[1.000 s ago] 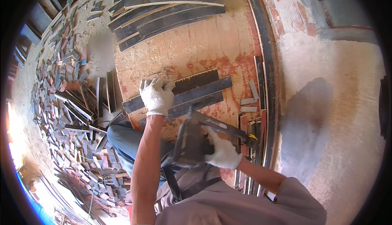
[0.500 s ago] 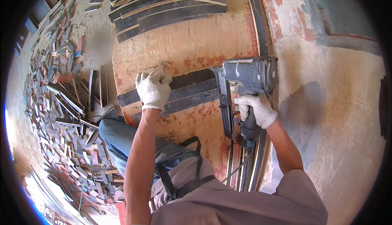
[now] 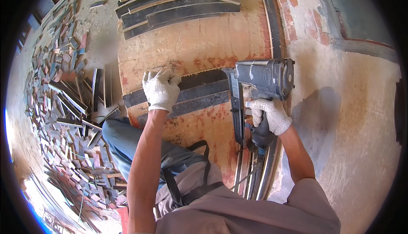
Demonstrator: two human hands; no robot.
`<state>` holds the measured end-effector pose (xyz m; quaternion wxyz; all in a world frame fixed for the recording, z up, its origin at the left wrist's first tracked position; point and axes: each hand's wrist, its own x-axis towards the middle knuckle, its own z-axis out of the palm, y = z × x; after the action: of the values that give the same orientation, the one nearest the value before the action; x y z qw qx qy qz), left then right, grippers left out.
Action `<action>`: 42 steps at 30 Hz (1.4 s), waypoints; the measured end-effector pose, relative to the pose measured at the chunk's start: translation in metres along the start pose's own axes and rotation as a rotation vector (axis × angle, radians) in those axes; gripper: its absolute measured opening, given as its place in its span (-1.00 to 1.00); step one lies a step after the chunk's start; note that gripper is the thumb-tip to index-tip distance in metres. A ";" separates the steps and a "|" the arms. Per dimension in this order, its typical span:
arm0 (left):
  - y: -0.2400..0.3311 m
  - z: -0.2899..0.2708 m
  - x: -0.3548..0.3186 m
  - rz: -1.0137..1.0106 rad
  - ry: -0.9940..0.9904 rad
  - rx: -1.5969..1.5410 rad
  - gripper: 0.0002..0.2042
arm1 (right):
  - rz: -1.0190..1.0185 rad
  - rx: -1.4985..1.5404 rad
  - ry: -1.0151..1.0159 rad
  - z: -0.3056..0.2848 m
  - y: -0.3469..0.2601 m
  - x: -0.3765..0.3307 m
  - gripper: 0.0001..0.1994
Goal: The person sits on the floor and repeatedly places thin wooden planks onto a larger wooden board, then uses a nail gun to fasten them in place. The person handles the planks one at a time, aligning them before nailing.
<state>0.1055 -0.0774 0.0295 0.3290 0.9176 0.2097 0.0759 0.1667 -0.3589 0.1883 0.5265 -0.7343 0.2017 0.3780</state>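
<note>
Holding one nail gun (image 3: 260, 77)

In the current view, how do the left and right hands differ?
The left hand lies over the dark strips; the right hand grips the handle of the nail gun. The left hand's fingers point away from the person, while the right hand's curl leftward. Both wear whitish gloves.

bare lane across the board (image 3: 191, 45)
the strip pile (image 3: 182, 15) bounds its far side; the nail gun (image 3: 261, 77) blocks the near right.
</note>
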 end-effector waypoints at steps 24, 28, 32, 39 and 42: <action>-0.006 0.006 -0.004 0.056 0.031 -0.019 -0.90 | 0.012 -0.096 -0.196 0.051 -0.006 0.000 -0.66; -0.011 0.005 -0.005 0.076 0.063 -0.017 -0.91 | 0.035 -0.011 -0.220 0.050 0.000 0.007 -0.73; -0.037 -0.014 -0.017 -0.004 0.418 0.174 -0.65 | 0.059 0.052 -0.175 0.044 0.022 0.017 -0.81; -0.145 -0.048 -0.026 -1.089 -0.111 -0.635 -0.39 | -0.031 0.067 -0.219 0.048 0.025 0.011 -0.75; -0.105 -0.046 -0.018 -1.175 -0.161 -1.076 -0.58 | 0.002 0.110 -0.205 0.043 0.026 0.004 -0.60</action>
<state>0.0412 0.0143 -0.0021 0.7266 0.3752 0.5691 -0.0856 0.1368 -0.3281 0.1620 0.5837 -0.6617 0.1680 0.4397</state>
